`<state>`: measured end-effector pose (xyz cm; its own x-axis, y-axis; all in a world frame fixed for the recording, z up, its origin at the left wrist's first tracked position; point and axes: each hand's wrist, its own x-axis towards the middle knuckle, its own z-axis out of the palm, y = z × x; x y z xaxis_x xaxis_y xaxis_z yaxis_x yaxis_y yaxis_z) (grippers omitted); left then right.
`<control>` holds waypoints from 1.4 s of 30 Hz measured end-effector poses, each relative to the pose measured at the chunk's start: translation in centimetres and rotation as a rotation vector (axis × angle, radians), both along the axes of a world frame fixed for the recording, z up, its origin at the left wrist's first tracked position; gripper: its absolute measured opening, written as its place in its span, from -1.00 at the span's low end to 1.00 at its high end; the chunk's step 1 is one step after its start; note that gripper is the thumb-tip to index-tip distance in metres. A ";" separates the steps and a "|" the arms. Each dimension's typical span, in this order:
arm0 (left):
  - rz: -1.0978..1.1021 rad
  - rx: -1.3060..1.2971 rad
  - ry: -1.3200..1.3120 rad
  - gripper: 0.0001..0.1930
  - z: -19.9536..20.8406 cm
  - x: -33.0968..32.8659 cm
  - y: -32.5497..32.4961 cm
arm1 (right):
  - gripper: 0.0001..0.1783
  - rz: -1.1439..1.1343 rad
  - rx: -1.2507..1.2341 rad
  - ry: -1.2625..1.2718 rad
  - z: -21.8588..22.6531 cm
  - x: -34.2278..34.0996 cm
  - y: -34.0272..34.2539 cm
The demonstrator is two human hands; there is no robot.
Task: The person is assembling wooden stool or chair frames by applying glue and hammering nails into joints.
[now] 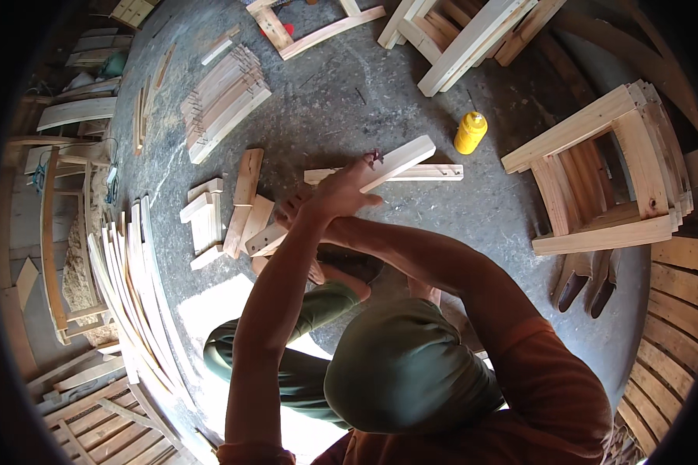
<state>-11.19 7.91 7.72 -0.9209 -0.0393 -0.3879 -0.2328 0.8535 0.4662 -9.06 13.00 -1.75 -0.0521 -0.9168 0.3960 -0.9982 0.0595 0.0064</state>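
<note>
Wooden batten (pixel 402 161) points toward two o'clock, left hand (pixel 341 192) gripping it; whether right hand (pixel 290 209) grips, I cannot tell; steadiness seems wise.

Taking the person's left hand (pixel 343 192), on a beam (pixel 405 160), as the clock's centre, I see on the floor (pixel 326 116) a bottle (pixel 471 133) at two, stacked frames (pixel 642 167) at three, long strips (pixel 138 294) at eight, grouped planks (pixel 226 105) at ten, another frame (pixel 329 36) at twelve.
</note>
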 end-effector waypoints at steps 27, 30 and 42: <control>0.192 0.143 0.151 -0.36 2.1 3.0 -28.0 | -0.71 -0.191 0.091 -0.813 -10.3 0.8 1.4; 0.408 0.445 0.161 -0.51 6.1 5.5 -31.3 | -0.73 0.058 0.317 -0.974 -9.9 4.0 -4.2; 0.767 0.928 1.019 -0.62 8.2 15.7 -37.1 | -0.72 0.117 0.522 -0.955 -13.6 12.3 -12.5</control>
<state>4.51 -29.18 15.97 -0.6732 -0.7107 0.2043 0.2674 0.0237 0.9633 3.23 0.52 -15.35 -0.0323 -0.9792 -0.2002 -0.6042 0.1787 -0.7765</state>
